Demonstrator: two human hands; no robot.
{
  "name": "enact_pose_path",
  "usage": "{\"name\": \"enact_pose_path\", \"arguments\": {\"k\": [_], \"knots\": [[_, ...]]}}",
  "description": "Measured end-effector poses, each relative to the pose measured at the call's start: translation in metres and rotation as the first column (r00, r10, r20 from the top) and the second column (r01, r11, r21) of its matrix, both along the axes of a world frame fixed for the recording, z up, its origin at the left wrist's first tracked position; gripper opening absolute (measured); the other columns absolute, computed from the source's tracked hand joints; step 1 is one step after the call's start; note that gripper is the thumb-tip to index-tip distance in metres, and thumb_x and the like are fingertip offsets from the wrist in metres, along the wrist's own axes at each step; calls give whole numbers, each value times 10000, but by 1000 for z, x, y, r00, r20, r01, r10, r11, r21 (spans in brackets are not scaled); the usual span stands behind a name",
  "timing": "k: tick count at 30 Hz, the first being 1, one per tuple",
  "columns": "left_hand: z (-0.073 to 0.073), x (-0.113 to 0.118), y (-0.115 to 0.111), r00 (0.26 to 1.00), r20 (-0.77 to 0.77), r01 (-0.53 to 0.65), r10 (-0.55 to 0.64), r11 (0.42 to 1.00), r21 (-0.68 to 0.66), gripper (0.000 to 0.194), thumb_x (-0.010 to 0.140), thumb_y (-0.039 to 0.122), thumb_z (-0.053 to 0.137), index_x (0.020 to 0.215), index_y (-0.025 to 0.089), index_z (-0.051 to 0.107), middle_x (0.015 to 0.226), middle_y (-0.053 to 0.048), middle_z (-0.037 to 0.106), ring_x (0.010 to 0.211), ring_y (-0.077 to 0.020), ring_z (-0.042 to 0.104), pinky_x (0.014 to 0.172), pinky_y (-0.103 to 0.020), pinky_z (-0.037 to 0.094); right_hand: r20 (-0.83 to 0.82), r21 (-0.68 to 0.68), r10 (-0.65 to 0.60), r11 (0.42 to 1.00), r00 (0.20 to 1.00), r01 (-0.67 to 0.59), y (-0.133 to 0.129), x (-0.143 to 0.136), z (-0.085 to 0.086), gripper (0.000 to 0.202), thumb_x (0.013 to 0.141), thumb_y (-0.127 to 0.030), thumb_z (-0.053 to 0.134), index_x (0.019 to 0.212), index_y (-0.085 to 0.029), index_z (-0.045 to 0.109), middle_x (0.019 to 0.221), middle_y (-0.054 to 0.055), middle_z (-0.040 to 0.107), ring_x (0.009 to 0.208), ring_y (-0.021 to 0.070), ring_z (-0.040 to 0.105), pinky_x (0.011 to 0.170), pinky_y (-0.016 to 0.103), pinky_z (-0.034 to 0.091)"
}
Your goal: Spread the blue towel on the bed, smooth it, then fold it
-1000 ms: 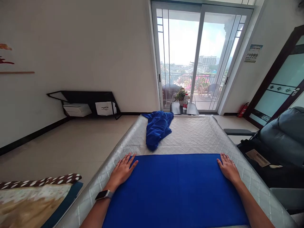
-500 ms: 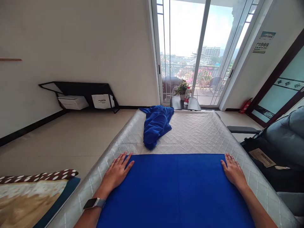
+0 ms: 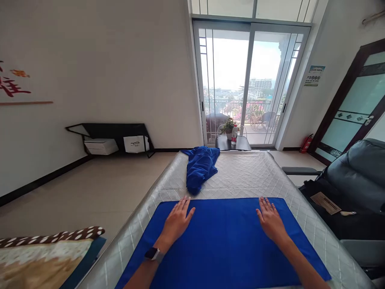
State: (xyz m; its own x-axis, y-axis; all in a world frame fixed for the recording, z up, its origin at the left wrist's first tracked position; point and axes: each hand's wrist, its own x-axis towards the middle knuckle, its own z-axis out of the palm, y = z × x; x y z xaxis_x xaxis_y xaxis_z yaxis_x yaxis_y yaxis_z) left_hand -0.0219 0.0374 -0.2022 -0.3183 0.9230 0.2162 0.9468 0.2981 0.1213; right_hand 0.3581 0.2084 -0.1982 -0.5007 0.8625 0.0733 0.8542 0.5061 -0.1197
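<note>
A blue cloth lies spread flat on the white quilted mattress. On its left part rests my left hand, palm down, fingertips at the far edge and thumb apart; a watch is on that wrist. My right hand lies flat near the cloth's far right corner, thumb spread. Neither hand holds anything. Beyond my left hand, a crumpled blue garment sits on the mattress.
Past the mattress stands a dark chair with a bottle and potted plant. A black armchair is at right, a patterned folded blanket at lower left. A low black rack stands by the wall.
Both hands have moved inward from the cloth's side edges, the left one rightward and the right one leftward. The cloth's far corners now show. The view has tilted up.
</note>
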Motion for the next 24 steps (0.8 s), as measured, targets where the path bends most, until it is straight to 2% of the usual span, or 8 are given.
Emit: {"name": "enact_pose_path", "arguments": {"k": [2, 4, 5, 7, 9, 13, 17, 24], "knots": [[6, 51, 10, 987, 10, 162, -162, 987, 1, 627, 1029, 551, 285, 1535, 191, 377, 1565, -104, 452, 1453, -243, 402, 1189, -455, 380, -52, -9, 172, 985, 984, -173, -37, -33, 7, 606, 1034, -385, 173, 1574, -128, 273, 1632, 68, 258, 1525, 199, 168, 1250, 437, 142], [5, 95, 18, 958, 1, 285, -286, 958, 26, 607, 1035, 528, 301, 1544, 200, 352, 1572, -94, 441, 1468, -230, 377, 1195, -458, 377, -90, -38, 336, 940, 938, -340, -69, -61, 10, 587, 1042, -377, 167, 1583, -160, 243, 1641, 37, 226, 1528, 185, 149, 1256, 427, 131], [3, 111, 20, 944, -1, 330, -330, 944, 33, 591, 1040, 506, 302, 1548, 206, 342, 1577, -89, 433, 1475, -225, 362, 1199, -462, 372, -106, -57, 384, 919, 917, -391, -80, -72, 10, 587, 1046, -390, 169, 1584, -165, 236, 1641, 35, 221, 1528, 184, 145, 1257, 421, 132], [-6, 131, 22, 934, 9, 357, -357, 934, 31, 565, 1051, 465, 288, 1550, 205, 334, 1580, -93, 425, 1480, -225, 353, 1201, -475, 370, -122, -94, 404, 905, 906, -416, -92, -88, 8, 595, 1047, -401, 174, 1587, -153, 209, 1642, 49, 208, 1530, 192, 131, 1257, 427, 138], [-15, 136, 22, 942, 28, 334, -334, 942, 13, 569, 1052, 462, 277, 1550, 193, 336, 1578, -107, 422, 1477, -239, 357, 1196, -488, 375, -112, -131, 371, 914, 922, -383, -91, -94, 3, 615, 1045, -416, 174, 1585, -123, 189, 1643, 79, 190, 1532, 215, 120, 1254, 451, 149], [-27, 130, 20, 950, 54, 308, -307, 952, -5, 637, 1032, 532, 285, 1565, 183, 300, 1602, -110, 372, 1489, -267, 332, 1203, -504, 361, -85, -187, 314, 927, 946, -325, -82, -94, -8, 637, 1042, -449, 164, 1583, -112, 172, 1644, 90, 155, 1532, 235, 108, 1251, 465, 155], [-32, 128, 19, 948, 63, 315, -313, 949, -23, 667, 1028, 555, 269, 1584, 188, 232, 1621, -97, 332, 1502, -269, 304, 1210, -514, 342, -79, -203, 314, 924, 946, -324, -80, -92, -14, 639, 1044, -462, 148, 1585, -122, 154, 1649, 74, 123, 1534, 227, 84, 1258, 453, 130], [-38, 128, 19, 947, 45, 319, -319, 948, 20, 666, 1028, 564, 247, 1598, 232, 150, 1632, -74, 325, 1505, -253, 300, 1212, -485, 330, -81, -219, 302, 924, 950, -312, -82, -93, -15, 641, 1044, -476, 145, 1592, -145, 125, 1659, 55, 82, 1536, 221, 74, 1260, 440, 116]]}}
